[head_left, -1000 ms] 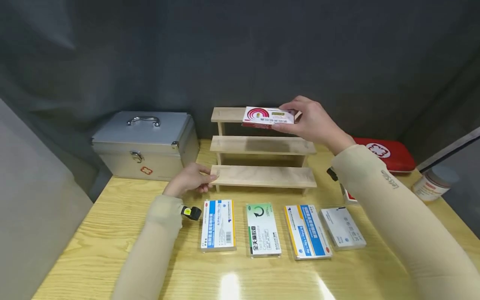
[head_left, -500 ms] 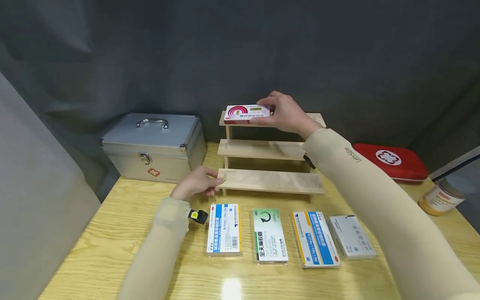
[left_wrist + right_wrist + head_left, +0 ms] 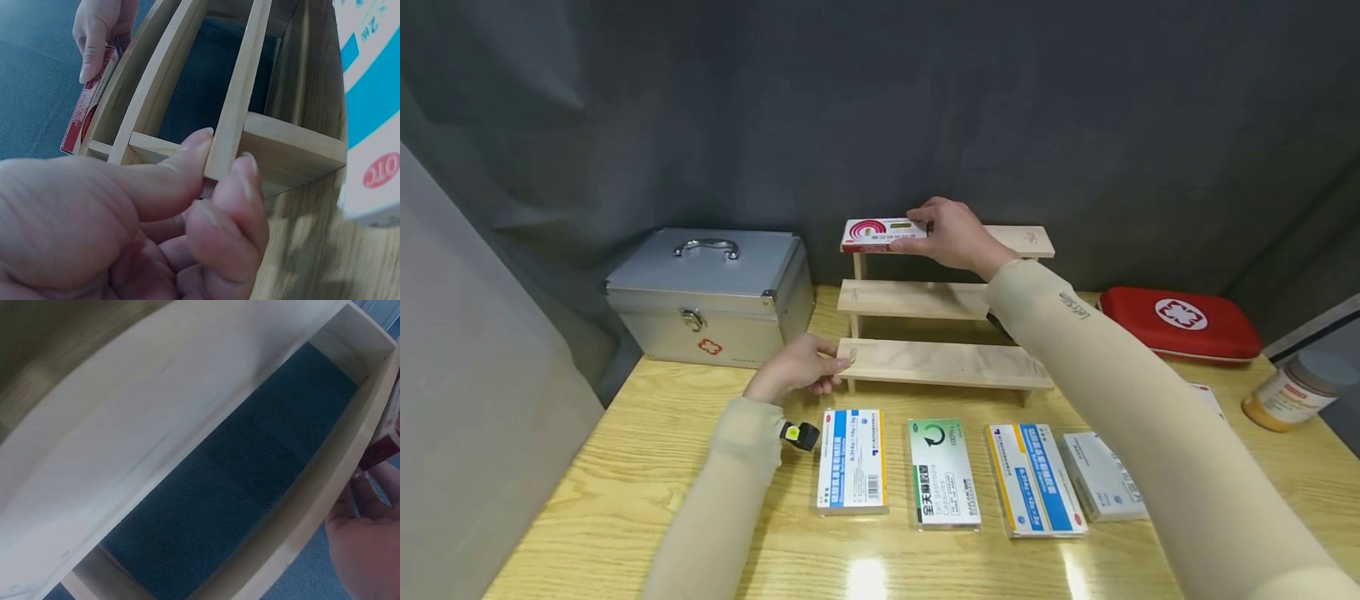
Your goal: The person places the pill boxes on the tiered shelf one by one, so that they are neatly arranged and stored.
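Observation:
A red and white medicine box (image 3: 874,233) lies on the left end of the top step of a three-step wooden rack (image 3: 943,360). My right hand (image 3: 957,237) grips that box by its right end, thumb in front and fingers behind. At the lowest step's left end, my left hand (image 3: 796,364) pinches the board between thumb and fingers, as the left wrist view also shows. In the right wrist view only part of the right hand (image 3: 369,537) and a corner of the box (image 3: 384,445) appear.
Several medicine boxes lie before the rack: blue-white (image 3: 853,458), green-white (image 3: 943,475), another blue-white (image 3: 1036,479) and a grey-white one (image 3: 1101,475) partly behind the right sleeve. A metal case (image 3: 707,296) stands left; a red case (image 3: 1180,323) and a jar (image 3: 1296,390) stand right.
My right hand has carried the red and white box left and down onto the top step's left end. The left hand keeps its pinch on the lowest step. The head view has shifted slightly.

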The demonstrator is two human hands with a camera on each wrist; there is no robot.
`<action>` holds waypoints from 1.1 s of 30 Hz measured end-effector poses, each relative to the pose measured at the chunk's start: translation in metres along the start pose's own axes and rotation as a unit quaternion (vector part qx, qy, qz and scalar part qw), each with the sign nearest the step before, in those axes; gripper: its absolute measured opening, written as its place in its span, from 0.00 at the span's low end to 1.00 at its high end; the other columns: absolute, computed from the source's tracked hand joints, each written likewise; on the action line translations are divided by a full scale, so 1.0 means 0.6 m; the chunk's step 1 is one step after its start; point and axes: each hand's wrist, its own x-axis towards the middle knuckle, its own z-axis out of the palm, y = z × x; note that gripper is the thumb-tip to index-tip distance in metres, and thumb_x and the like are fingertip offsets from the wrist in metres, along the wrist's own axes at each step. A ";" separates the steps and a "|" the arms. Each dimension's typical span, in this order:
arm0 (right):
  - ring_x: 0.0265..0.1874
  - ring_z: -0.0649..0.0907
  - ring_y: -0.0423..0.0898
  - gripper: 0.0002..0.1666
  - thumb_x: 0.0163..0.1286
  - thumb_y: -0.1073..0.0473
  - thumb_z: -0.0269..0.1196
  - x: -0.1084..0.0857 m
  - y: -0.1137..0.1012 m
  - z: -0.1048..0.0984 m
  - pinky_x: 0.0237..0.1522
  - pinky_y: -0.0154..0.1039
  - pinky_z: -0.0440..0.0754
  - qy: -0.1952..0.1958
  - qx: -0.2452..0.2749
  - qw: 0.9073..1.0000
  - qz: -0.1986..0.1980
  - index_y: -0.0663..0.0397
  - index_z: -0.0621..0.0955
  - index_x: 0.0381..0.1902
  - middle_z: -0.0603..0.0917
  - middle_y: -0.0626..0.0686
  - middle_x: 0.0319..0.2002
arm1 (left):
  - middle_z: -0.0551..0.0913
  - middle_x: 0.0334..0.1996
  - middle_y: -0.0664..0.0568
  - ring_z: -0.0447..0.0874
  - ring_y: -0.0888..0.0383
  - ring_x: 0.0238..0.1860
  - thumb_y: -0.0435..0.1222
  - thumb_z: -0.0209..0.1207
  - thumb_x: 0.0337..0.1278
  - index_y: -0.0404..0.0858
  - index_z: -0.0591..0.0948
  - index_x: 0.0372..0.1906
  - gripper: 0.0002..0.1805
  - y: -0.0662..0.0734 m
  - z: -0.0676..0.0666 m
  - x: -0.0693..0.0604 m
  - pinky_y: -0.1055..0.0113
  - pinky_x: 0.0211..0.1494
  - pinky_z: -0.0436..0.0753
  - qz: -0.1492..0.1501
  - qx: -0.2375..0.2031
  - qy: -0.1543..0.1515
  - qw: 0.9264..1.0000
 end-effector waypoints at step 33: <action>0.67 0.66 0.57 0.49 0.65 0.35 0.65 -0.012 -0.001 0.006 0.68 0.51 0.64 -0.002 -0.004 1.000 0.013 0.57 0.65 0.74 0.65 0.62 0.69 | 0.85 0.33 0.37 0.76 0.60 0.20 0.38 0.61 0.68 0.29 0.77 0.54 0.18 -0.005 -0.003 0.005 0.71 0.24 0.77 0.006 0.031 -0.008 0.999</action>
